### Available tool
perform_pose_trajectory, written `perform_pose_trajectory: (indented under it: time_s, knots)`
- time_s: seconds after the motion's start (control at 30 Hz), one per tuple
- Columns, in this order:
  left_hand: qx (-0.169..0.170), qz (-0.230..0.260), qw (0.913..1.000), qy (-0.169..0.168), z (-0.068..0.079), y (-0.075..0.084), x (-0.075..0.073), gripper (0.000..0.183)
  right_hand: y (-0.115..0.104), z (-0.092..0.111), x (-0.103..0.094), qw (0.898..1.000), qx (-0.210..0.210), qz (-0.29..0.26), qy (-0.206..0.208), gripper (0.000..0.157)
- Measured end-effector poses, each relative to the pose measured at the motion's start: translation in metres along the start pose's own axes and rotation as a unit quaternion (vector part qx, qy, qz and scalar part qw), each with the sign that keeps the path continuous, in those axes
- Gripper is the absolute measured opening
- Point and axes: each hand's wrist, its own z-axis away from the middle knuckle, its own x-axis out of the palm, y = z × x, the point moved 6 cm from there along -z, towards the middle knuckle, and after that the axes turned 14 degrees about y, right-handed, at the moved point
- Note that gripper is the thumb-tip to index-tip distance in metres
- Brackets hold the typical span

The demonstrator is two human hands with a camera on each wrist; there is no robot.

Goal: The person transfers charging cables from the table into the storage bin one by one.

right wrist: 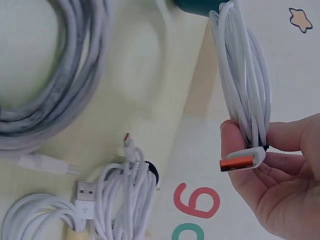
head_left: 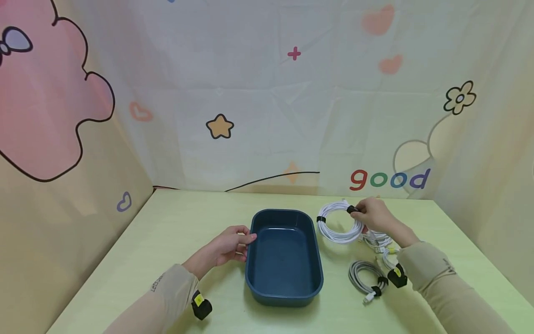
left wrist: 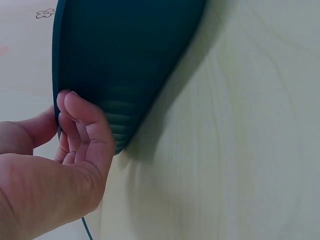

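Observation:
My left hand [head_left: 227, 245] grips the left rim of a dark blue rectangular bin [head_left: 284, 260], thumb over the edge and fingers curled against the outer wall. Inside, the bin is bare. To its right, my right hand [head_left: 375, 215] pinches a coiled white cable [head_left: 342, 238] by a black strap, holding it up above the table. In the right wrist view, a USB plug with an orange inside [right wrist: 236, 163] sticks out of this coil beside the fingers. A second black strap [head_left: 321, 219] binds the coil's left side.
Below the right hand lie a bundled white cable [head_left: 377, 240] and another white cable with a yellow band [head_left: 390, 252]. Nearer, a grey coiled cable [head_left: 354, 277] lies right of the bin. A printed cloth [head_left: 250, 153] hangs behind the table.

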Motion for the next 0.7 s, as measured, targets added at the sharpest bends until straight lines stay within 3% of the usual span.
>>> perform_pose_trajectory:
  time_s: [0.33, 0.7]
  knots:
    - [-0.001, 0.012, 0.9999, -0.008, -0.001, -0.002, 0.0, 0.015, -0.01, -0.005, -0.003, 0.999, 0.042, -0.03, -0.012, 0.024]
    - [0.006, 0.02, 0.9996, -0.02, -0.002, -0.002, 0.001, 0.015, -0.031, -0.01, 0.009, 0.998, 0.038, -0.043, -0.024, 0.024]
